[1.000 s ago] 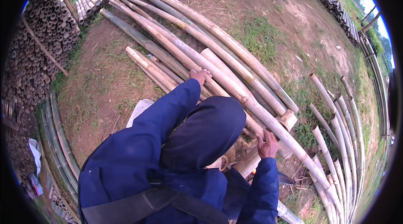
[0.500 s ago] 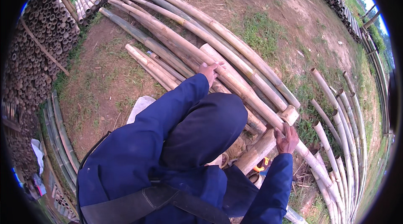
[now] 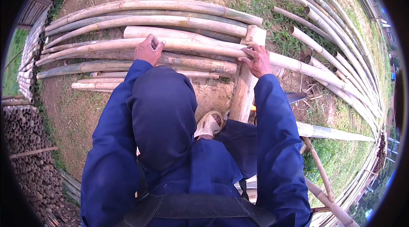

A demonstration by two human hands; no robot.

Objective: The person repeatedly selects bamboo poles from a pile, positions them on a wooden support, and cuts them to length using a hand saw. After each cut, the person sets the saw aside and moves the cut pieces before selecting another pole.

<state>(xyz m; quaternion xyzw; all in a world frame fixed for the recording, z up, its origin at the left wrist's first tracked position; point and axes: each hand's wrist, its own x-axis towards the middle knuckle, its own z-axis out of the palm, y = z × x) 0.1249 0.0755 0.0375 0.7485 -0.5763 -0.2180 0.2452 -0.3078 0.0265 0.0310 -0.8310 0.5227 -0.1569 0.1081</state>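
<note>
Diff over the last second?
View swung right: the long bamboo pole ran steeply down to the right, now runs nearly level across the picture. More of the sandaled foot shows. Left hand: fingers stretched over the pole half a second ago, now more bent.

Same: right hand at the pole near the log.
</note>
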